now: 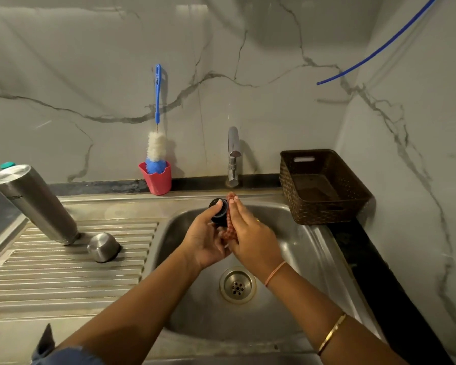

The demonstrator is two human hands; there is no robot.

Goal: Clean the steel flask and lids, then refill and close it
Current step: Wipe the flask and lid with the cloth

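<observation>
Over the steel sink [295,248], my left hand [206,238] grips a small black inner lid [219,210] by its side. My right hand [250,233] presses a reddish scrubber [231,222] flat against the lid, fingers straight. The steel flask [34,204] stands upside down, mouth down, on the ribbed drainboard [63,267] at the left. Beside it a domed steel cap [103,247] lies upside down on the drainboard.
A chrome tap [233,156] stands behind the sink; no water stream is visible. A red cup [157,179] holds a blue bottle brush [157,143] against the marble wall. A brown woven basket [324,187] sits at the right. A blue hose [374,51] hangs at upper right.
</observation>
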